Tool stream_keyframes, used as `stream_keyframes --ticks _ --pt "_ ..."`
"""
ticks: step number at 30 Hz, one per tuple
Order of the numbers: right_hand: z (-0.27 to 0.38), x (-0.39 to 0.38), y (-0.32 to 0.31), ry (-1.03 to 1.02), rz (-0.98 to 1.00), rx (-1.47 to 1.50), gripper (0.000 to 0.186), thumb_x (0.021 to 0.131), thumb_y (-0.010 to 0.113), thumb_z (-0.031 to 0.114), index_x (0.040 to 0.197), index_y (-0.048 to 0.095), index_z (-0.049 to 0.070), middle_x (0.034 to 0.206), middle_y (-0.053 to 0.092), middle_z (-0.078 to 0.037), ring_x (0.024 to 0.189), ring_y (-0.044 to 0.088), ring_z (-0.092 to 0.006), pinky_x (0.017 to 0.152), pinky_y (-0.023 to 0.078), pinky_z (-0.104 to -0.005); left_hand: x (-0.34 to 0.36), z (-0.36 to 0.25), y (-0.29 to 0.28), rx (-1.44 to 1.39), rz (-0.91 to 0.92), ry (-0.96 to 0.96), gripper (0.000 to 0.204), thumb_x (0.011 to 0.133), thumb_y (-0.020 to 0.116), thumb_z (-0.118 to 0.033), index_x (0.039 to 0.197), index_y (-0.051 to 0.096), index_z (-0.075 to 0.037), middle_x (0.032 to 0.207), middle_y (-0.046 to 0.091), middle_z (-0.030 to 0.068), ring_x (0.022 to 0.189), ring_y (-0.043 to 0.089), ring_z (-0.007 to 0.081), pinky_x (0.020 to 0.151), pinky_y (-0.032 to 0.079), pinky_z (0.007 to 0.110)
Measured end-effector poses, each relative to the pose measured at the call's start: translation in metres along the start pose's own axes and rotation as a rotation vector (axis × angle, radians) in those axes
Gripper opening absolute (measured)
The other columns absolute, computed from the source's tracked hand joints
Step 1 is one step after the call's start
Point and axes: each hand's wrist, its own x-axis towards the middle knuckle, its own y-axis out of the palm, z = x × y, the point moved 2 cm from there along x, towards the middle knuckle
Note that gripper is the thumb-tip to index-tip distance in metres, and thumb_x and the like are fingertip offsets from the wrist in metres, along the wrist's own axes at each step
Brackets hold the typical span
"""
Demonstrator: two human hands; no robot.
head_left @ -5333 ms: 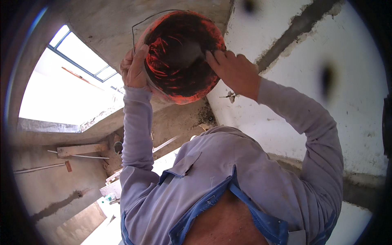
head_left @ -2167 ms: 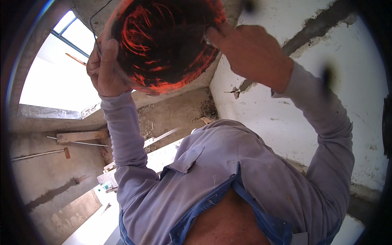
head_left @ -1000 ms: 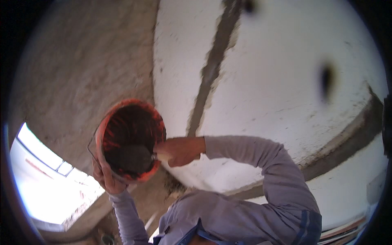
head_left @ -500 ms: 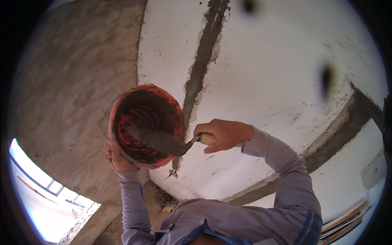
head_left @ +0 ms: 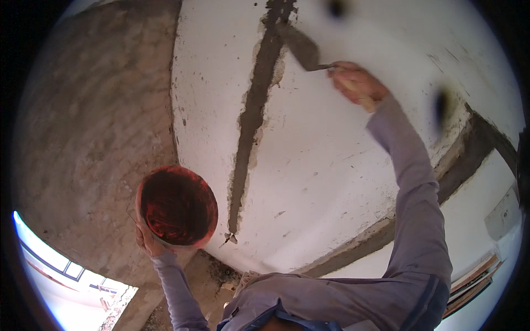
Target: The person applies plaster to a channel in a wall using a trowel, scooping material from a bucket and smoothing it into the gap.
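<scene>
A trowel (head_left: 302,48) with a grey metal blade and a pale wooden handle is gripped in my right hand (head_left: 359,84). Its blade tip reaches the upper part of a grey mortar strip (head_left: 255,105) that runs down the white wall (head_left: 326,160). Whether the blade presses on the wall, I cannot tell. My left hand (head_left: 148,238) is closed on the outside of an orange-red bucket (head_left: 178,207), tilted so its mouth shows. Dark mortar residue coats the bucket's inside. Part of my left fingers is hidden behind the bucket.
To the left is a bare brown-grey plastered wall (head_left: 99,127). Another mortar band (head_left: 353,249) crosses the white wall at lower right. A bright opening (head_left: 66,281) shows at lower left, and several wooden boards (head_left: 472,284) lie at lower right.
My right hand has lifted the trowel out of the bucket and moved it up and right to the mortar strip. My left hand has lowered the bucket slightly, toward the left.
</scene>
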Motion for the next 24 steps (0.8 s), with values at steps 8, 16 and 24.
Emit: stream_keyframes --ticks 8,16,24 --pt "0.043 -0.023 0.013 -0.43 -0.377 -1.59 0.023 0.092 0.052 0.026 0.102 0.053 0.005 0.069 0.056 -0.01 0.058 0.06 -0.0253 0.052 0.049 -0.0368 -0.035 0.022 -0.085 0.169 -0.126 -0.019 0.041 0.097 0.05 -0.031 0.122 0.056 0.001 0.117 0.061 0.0096 0.099 0.061 0.0184 0.084 0.051 0.033" --pt "0.063 0.035 0.018 -0.446 -0.362 -1.978 0.019 0.09 0.054 0.021 0.1 0.048 0.006 0.077 0.058 -0.014 0.067 0.063 -0.035 0.06 0.052 -0.0464 -0.071 0.061 -0.111 0.164 -0.156 -0.134 0.025 0.096 0.053 -0.025 0.102 0.061 -0.002 0.098 0.062 0.0025 0.087 0.058 0.0122 0.077 0.049 0.029" --pt "0.083 0.075 -0.008 -0.178 -0.367 -1.824 0.019 0.089 0.047 0.015 0.098 0.055 -0.001 0.081 0.063 -0.022 0.076 0.064 -0.037 0.067 0.052 -0.0475 -0.076 0.066 -0.117 0.127 -0.15 -0.217 0.037 0.096 0.051 -0.03 0.115 0.06 0.001 0.109 0.064 0.009 0.096 0.062 0.019 0.084 0.05 0.032"
